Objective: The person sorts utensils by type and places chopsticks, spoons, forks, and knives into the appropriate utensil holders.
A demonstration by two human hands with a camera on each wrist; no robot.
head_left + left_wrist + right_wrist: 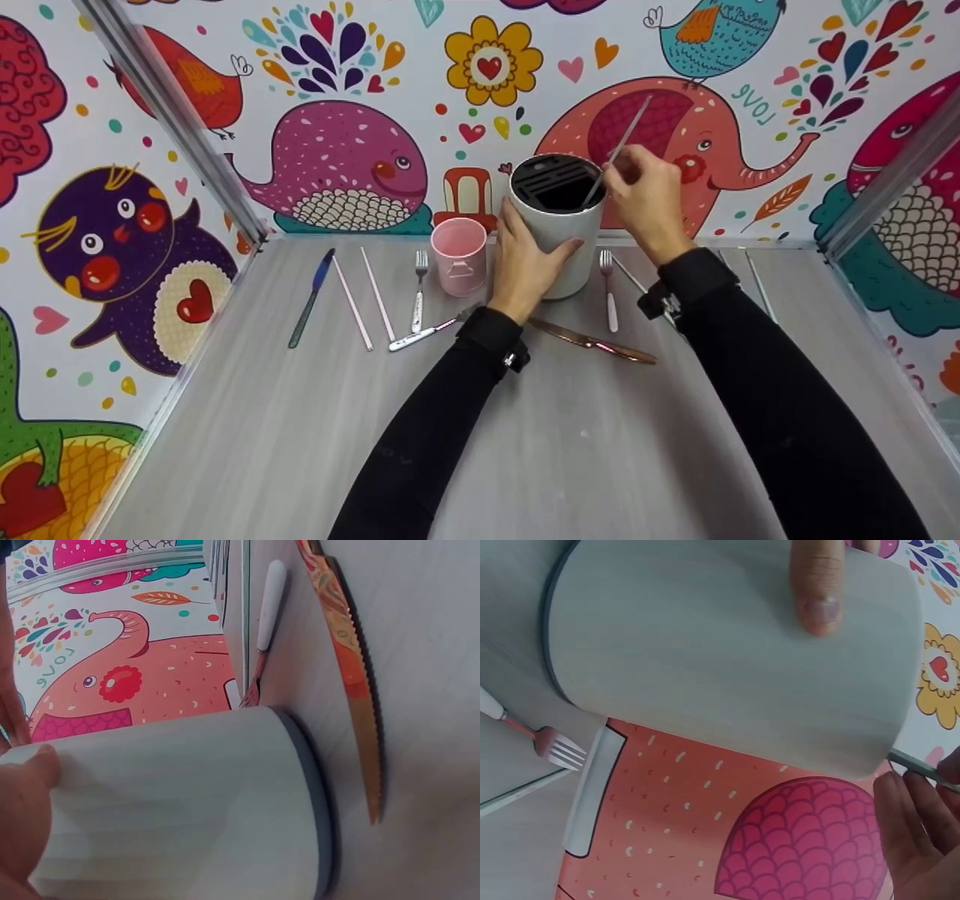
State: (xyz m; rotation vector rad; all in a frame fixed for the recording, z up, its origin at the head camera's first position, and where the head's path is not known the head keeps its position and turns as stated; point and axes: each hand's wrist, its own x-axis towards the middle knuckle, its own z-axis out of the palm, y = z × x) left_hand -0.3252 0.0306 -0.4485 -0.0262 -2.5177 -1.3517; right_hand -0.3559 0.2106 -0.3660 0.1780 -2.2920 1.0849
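A white cylindrical utensil holder [581,274] with a black slotted insert [551,178] stands upright on the table. My left hand [521,262] grips its near left side, thumb across the front. Above the rim's right side, my right hand [649,196] pinches a thin grey straw [634,124]. The straw slants, its lower end reaching over or into the insert; how deep is unclear. In the right wrist view, the straw [922,767] crosses the holder's rim beside the fingertips. A pink cup [459,262] stands just left of the holder.
A copper-coloured knife [600,345] lies in front of the holder, a white-handled fork [609,292] to its right. Leftward lie another fork [418,292], a white-handled utensil [420,339], pink straws [352,302] and a blue-bladed knife [311,300]. Patterned walls [480,135] enclose the table.
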